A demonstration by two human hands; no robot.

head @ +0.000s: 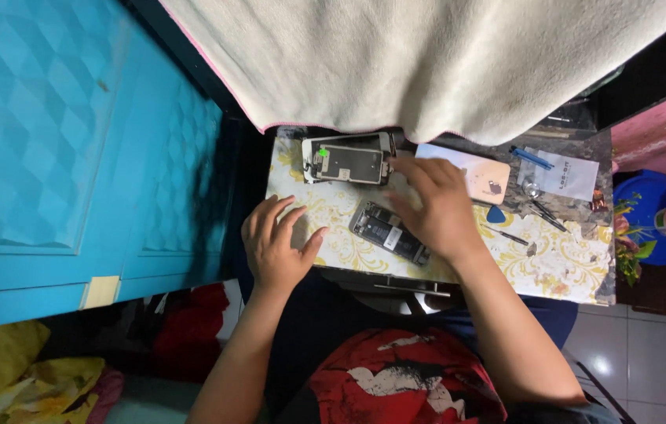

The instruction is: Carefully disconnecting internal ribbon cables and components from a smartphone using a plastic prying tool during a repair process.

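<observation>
My left hand (274, 242) rests flat with fingers apart on the near-left edge of a small table (576, 271) covered in a cream and yellow floral pattern. It holds nothing. My right hand (435, 206) hovers with spread fingers over an opened phone body (384, 230) whose battery and inner parts show. Its fingertips reach toward a detached phone screen assembly (349, 159) lying at the far left of the table. A rose-gold phone back (486, 179) lies face down just right of that hand.
A cream towel (427, 59) hangs over the table's far side. Small screwdrivers, tweezers (545, 213), a blue pick (496, 213), a blue pen (531, 157) and a white paper slip (565, 174) lie at the right. A turquoise panelled door (50, 141) stands left; a blue bin is far right.
</observation>
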